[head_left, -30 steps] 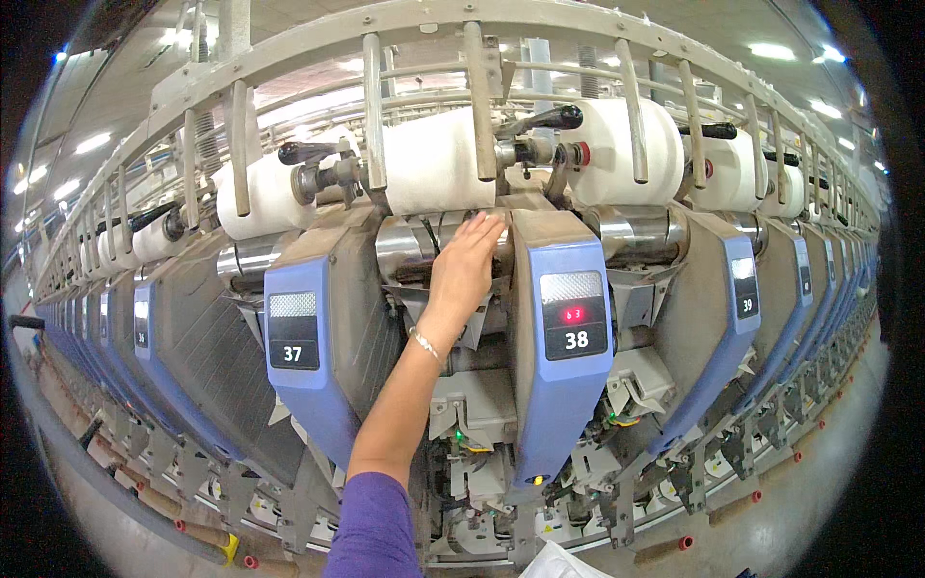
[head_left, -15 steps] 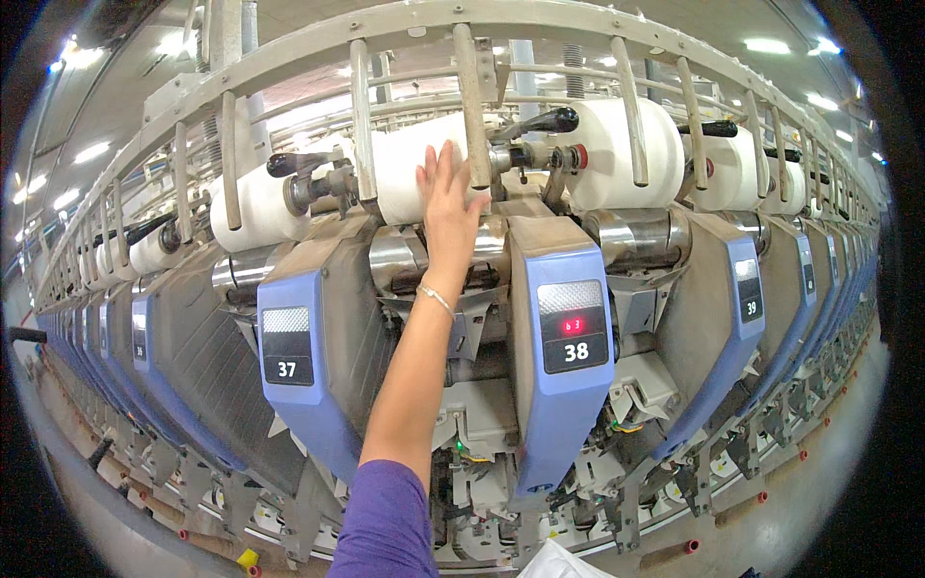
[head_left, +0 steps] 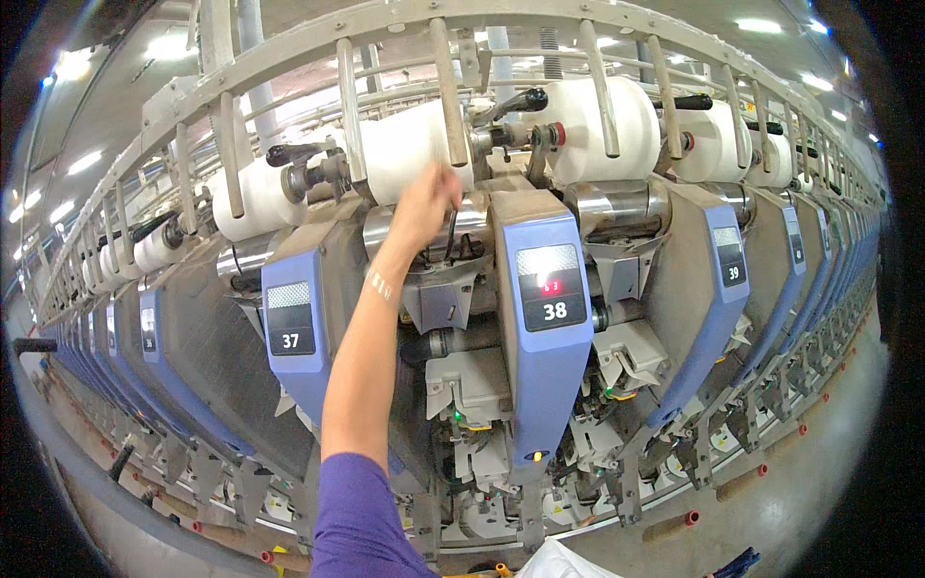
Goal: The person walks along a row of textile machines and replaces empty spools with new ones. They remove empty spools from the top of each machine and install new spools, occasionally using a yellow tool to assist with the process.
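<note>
My left hand (head_left: 426,204) reaches up from the lower edge, in a purple sleeve, with a light bracelet on the wrist. Its fingers are drawn together and a little blurred, in front of the lower right part of a white yarn package (head_left: 405,144). Whether they pinch a thread is too small to make out. Just below the package, the shiny metal drum (head_left: 385,229) is partly covered by the hand. A blue-fronted winding unit (head_left: 549,376) with a red-lit display stands to the right of the hand. My right hand is out of view.
Similar blue-fronted units, such as the left one (head_left: 292,313), and more white packages (head_left: 602,135) run along both sides. A grey rail with hanging bars (head_left: 446,96) crosses above. Black-handled levers (head_left: 520,103) stick out between packages. White cloth (head_left: 559,561) shows at the bottom.
My left hand has come down from the package's face, and its spread fingers have drawn together. A yellow light now shows low on the right-hand unit. The view has shifted slightly.
</note>
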The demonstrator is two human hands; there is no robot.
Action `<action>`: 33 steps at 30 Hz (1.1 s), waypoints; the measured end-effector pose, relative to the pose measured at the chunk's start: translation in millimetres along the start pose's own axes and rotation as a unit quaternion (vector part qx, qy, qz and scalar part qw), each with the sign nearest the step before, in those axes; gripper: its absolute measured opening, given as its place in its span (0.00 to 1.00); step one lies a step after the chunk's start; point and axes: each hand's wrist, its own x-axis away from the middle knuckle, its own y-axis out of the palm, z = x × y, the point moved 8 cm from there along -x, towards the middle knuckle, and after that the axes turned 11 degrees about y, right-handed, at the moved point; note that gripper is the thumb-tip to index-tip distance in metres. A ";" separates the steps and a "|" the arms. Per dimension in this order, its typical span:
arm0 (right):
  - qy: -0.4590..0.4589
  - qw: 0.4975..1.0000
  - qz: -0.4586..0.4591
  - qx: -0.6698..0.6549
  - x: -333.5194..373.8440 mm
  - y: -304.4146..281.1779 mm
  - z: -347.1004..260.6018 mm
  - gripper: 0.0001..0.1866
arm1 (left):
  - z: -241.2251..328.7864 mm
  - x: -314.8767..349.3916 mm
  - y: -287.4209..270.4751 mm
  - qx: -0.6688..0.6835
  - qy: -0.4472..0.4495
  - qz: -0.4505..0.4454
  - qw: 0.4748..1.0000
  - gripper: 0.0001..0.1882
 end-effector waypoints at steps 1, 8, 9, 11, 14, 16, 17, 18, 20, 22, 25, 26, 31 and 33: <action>-0.008 1.000 0.005 -0.006 0.0 -1.2 -0.9 0.11 | 8.0 28.5 8.0 0.100 0.009 -0.023 0.995 0.02; 0.012 1.000 0.004 -0.019 -5.9 1.2 -2.0 0.13 | 62.6 200.3 76.4 -0.011 -0.011 -0.261 0.965 0.04; 0.023 1.000 -0.004 -0.015 -9.2 1.0 -1.4 0.14 | 66.5 195.2 65.5 -0.023 -0.010 -0.185 0.982 0.03; 0.055 0.997 -0.038 0.028 -16.3 2.5 2.0 0.15 | 60.7 172.2 41.1 0.009 -0.045 -0.053 0.998 0.02; 0.074 0.994 -0.063 0.053 -26.7 -1.6 7.2 0.17 | 51.8 108.2 -0.8 -0.149 0.036 0.114 0.982 0.06; 0.062 0.995 -0.059 0.058 -31.1 -6.4 11.4 0.18 | 44.7 65.0 -9.8 -0.256 0.121 0.169 0.944 0.13; 0.050 0.995 -0.051 0.063 -31.9 -9.1 13.9 0.19 | 37.7 45.5 -8.7 -0.287 0.147 0.175 0.930 0.18; 0.038 0.996 -0.043 0.068 -31.9 -12.1 16.3 0.19 | 32.4 29.7 -7.5 -0.322 0.168 0.189 0.912 0.19; 0.026 0.999 -0.027 0.036 -29.5 -19.5 22.1 0.18 | 28.0 7.5 -1.3 -0.391 0.210 0.204 0.873 0.21; 0.031 0.999 -0.017 0.023 -25.6 -26.6 26.8 0.18 | 18.1 -5.2 -5.2 -0.333 0.183 0.247 0.891 0.20; 0.073 0.997 -0.015 0.034 -18.1 -34.3 29.7 0.19 | 14.7 -13.8 -7.8 -0.281 0.165 0.307 0.894 0.17; 0.093 0.995 -0.019 0.034 -15.5 -35.1 29.9 0.19 | 13.4 -16.0 -9.1 -0.267 0.151 0.328 0.894 0.16; 0.084 0.996 -0.007 0.037 -1.0 -30.4 19.6 0.18 | 36.4 -22.4 -3.9 -0.357 0.239 0.350 0.833 0.08; 0.027 0.999 0.020 0.022 3.9 -31.0 12.1 0.18 | 23.8 -28.1 -4.8 -0.292 0.179 0.280 0.897 0.08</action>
